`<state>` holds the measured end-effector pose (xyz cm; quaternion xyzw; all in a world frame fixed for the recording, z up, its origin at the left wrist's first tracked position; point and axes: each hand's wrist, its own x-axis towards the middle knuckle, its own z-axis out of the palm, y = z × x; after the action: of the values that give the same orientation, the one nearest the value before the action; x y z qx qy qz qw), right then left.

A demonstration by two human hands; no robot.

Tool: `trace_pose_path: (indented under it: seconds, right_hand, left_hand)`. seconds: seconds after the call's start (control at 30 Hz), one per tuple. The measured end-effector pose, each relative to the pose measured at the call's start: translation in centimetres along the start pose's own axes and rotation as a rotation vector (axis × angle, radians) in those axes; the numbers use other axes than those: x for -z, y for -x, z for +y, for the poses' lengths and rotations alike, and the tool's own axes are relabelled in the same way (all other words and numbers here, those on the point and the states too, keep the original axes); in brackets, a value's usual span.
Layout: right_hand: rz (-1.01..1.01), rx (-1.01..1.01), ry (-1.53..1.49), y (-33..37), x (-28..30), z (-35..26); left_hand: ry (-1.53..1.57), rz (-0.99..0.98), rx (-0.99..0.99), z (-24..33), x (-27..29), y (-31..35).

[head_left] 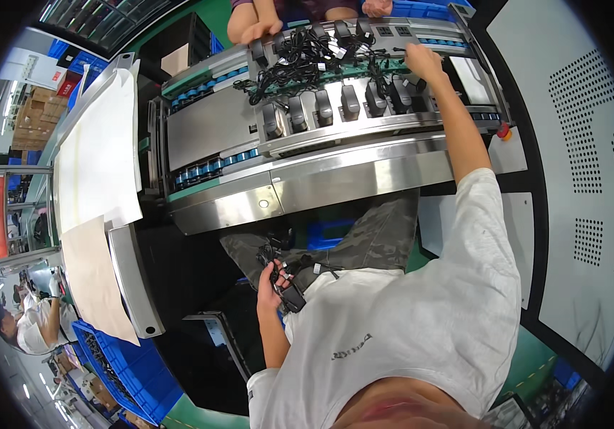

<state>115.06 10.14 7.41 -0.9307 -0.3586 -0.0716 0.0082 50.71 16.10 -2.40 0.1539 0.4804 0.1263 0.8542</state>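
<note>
At my lap, my left hand is closed around a black power adapter with its cable bundled. My right hand reaches over the far right of a metal fixture plate. Its fingers pinch a thin black cable near its end; the exact grip is small in view. Several black adapters, among them one at the middle, stand in a row along the plate's near side. Another row stands along its far side. Between them lies a tangled heap of black cables with white tags.
Across the line, a co-worker's hand rests at the plate's far edge. A red stop button sits at the right. Conveyor rollers flank the plate. At left are a white-covered surface and a blue crate.
</note>
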Motion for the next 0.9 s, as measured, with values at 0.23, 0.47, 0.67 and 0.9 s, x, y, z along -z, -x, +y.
trace_pose_path:
  seconds: [0.23, 0.47, 0.67, 0.9]
  right_hand:
    - [-0.002, 0.058, 0.029, 0.0, 0.1, 0.1]
    - [0.006, 0.043, 0.065, 0.0, -0.1, 0.2]
    - [0.006, 0.086, -0.02, 0.0, -0.1, 0.2]
    - [0.008, 0.134, 0.023, -0.1, -0.9, 0.2]
  left_hand:
    - [0.001, 0.007, 0.015, 0.1, 0.3, -0.5]
    - [-0.014, 0.002, 0.012, -0.1, 0.4, -0.4]
    - [-0.002, 0.002, 0.018, 0.0, 0.5, -0.7]
    - [-0.029, 0.062, -0.009, 0.0, 0.1, -0.5]
